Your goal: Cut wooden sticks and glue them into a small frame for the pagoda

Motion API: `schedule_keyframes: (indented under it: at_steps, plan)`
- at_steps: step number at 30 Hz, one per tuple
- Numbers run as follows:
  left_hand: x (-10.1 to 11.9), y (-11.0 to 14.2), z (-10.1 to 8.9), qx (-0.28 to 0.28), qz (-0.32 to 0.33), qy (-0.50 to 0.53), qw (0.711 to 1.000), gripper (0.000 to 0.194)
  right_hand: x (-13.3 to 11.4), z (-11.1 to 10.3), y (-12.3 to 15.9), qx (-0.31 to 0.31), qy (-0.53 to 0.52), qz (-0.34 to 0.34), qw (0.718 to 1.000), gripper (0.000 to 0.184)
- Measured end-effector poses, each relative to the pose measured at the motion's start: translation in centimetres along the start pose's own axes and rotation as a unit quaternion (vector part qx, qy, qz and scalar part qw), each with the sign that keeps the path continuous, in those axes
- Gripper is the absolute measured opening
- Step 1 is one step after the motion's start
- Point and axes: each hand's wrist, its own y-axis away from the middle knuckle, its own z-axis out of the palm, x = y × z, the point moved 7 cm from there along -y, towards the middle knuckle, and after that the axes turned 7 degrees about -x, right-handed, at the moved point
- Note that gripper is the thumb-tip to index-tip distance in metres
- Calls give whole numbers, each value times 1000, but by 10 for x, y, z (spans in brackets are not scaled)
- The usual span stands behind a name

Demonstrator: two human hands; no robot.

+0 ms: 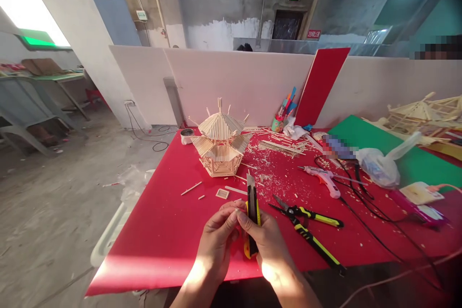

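My right hand (269, 236) is closed around a yellow and black utility knife (252, 202), its blade end pointing up and away from me. Close beside it, my left hand (219, 226) is closed in a pinch, thumb tip near my right thumb. A tiny pale bit shows between the fingertips, too small to name. Just beyond my hands lie a small wooden frame (223, 194), a flat stick (236, 190) and a thin round stick (191, 188). Farther back stands a pavilion model (222, 147) built of wooden sticks.
Yellow and black pliers (306, 214) lie open at right, with a pink glue gun (327, 180) behind them. Cables, a plastic bag (378, 167) and a green board (415, 166) spread farther right. Shavings and loose sticks (283, 148) litter the red tabletop (155, 236) near a pen holder (277, 124).
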Motion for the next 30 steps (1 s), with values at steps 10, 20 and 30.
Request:
schedule_keyframes:
  at_steps: [10,20,30]
  plan:
    - [9,1,-4,-11,45,-82,996,28,-4,-16,-3,34,-1,-5,999,50]
    - [15,-1,-4,-51,-21,-84,995,33,-18,-16,5,58,111,-50,991,42]
    - [12,-3,-3,-174,-169,-178,954,42,-53,-6,-2,-112,318,-66,939,25]
